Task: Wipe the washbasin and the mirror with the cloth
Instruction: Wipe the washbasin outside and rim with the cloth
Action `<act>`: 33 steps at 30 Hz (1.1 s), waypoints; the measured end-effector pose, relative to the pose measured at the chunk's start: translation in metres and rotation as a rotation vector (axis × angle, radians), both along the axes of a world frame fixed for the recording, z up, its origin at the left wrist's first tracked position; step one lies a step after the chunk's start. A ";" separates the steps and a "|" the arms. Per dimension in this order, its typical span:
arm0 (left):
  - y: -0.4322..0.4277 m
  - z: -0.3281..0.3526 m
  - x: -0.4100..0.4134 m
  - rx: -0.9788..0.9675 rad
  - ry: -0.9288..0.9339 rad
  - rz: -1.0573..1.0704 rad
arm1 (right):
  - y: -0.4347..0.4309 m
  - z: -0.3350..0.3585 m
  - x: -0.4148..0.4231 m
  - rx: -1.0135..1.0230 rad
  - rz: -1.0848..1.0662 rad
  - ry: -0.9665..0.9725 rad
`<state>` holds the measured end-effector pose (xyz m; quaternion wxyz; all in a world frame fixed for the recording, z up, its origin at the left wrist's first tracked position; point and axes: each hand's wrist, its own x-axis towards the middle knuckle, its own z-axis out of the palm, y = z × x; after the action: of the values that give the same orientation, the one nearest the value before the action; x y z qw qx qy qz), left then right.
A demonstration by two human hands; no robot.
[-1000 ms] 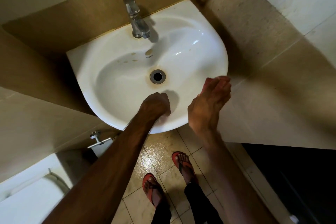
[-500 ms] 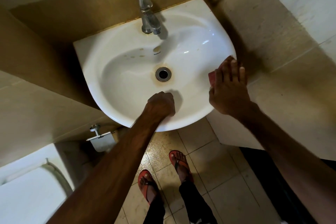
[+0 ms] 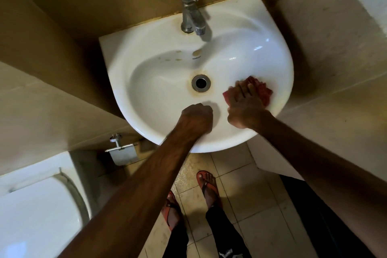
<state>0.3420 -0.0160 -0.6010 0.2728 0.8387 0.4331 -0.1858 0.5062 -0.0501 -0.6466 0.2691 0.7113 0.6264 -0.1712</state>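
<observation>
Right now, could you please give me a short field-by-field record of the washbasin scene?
washbasin: white, brownish stain ring round the drain
cloth: red, on the bowl's right inner side
right hand: flat fingers press the cloth
left hand: fist rests at the front rim, holds nothing
tap: at the back, no water seen running
mirror: not in view

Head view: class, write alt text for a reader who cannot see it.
A right hand presses a red cloth against the right inner side of a white washbasin. The left hand, fisted, rests on its front rim; a metal tap stands behind.
</observation>
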 end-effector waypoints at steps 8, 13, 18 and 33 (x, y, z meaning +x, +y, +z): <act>0.010 0.000 -0.002 -0.094 -0.023 0.048 | 0.048 -0.034 -0.014 0.176 0.165 0.221; 0.013 -0.006 -0.007 -0.107 -0.049 0.069 | 0.034 -0.020 -0.001 0.152 0.167 0.240; 0.018 -0.013 -0.013 -0.070 -0.104 0.107 | -0.003 0.019 0.025 0.004 0.255 0.237; 0.027 -0.031 -0.003 0.173 -0.150 0.331 | 0.057 -0.032 -0.010 0.053 0.252 0.226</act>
<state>0.3388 0.0111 -0.6324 0.2579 0.7878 0.5581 -0.0373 0.4966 0.0070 -0.6782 0.1975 0.6104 0.7410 -0.1983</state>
